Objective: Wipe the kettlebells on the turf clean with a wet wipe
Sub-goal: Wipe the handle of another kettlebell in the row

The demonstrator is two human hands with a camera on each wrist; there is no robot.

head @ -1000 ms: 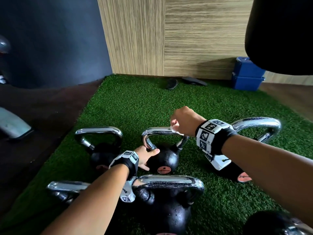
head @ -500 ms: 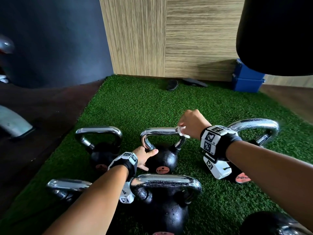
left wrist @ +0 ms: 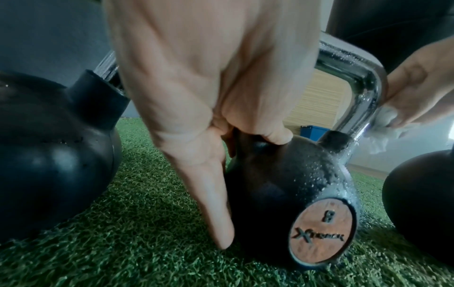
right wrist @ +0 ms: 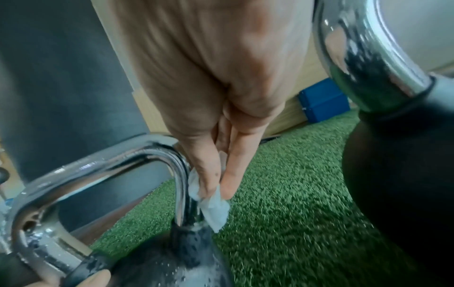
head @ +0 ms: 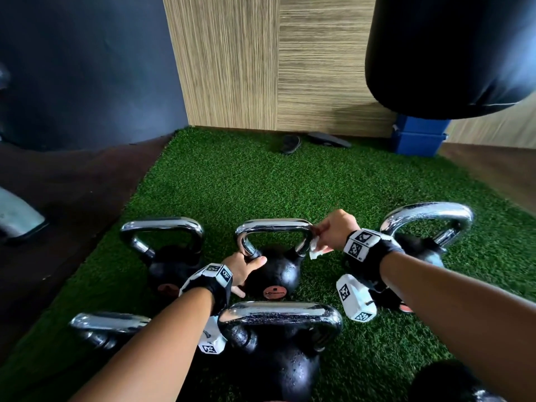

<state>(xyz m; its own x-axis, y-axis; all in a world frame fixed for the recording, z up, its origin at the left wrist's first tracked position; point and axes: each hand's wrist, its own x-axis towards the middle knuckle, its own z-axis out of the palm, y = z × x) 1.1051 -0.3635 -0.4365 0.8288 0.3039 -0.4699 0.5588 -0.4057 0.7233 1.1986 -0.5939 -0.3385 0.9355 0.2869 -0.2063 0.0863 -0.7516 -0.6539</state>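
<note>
Several black kettlebells with chrome handles stand on the green turf (head: 232,181). The middle kettlebell (head: 275,271) carries an orange "8" badge (left wrist: 321,231) and is beaded with water. My left hand (head: 243,268) grips the left base of its handle, thumb on the ball and one finger stretched down its side (left wrist: 216,213). My right hand (head: 333,233) pinches a crumpled white wet wipe (head: 316,249) (right wrist: 211,202) against the right upright of the same handle (right wrist: 181,186), just above the ball.
A larger kettlebell (head: 278,358) stands nearest me, one (head: 171,256) to the left, another (head: 429,227) to the right. A black punch bag (head: 449,53) hangs at upper right. Blue boxes (head: 417,137) and dark sandals (head: 290,143) lie by the wooden wall.
My right hand has slid the wipe from the top right corner of the middle kettlebell's handle down its right upright. The left hand keeps its hold.
</note>
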